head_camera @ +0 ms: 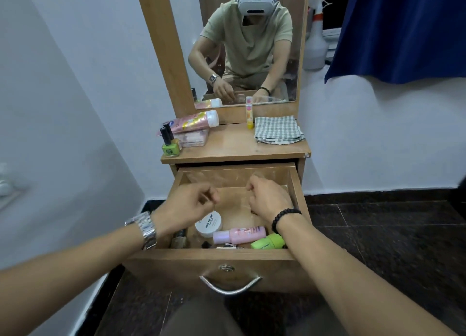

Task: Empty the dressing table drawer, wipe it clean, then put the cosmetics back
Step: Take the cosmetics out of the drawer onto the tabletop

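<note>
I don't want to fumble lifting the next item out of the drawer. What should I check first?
1. Drawer pulled open far enough: ok.
2. Drawer emptied: not ok; white jar, pink bottle and green bottle lie inside.
3. Bare spot on tabletop: ok.
4. Checked cloth ready for wiping: ok, folded on the tabletop.
5. Left hand and right hand free: cannot tell; fingers curled, any grip is blurred.

home bedroom — dressing table (234, 144) | mirror (242, 45) | curtain (403, 28)
</note>
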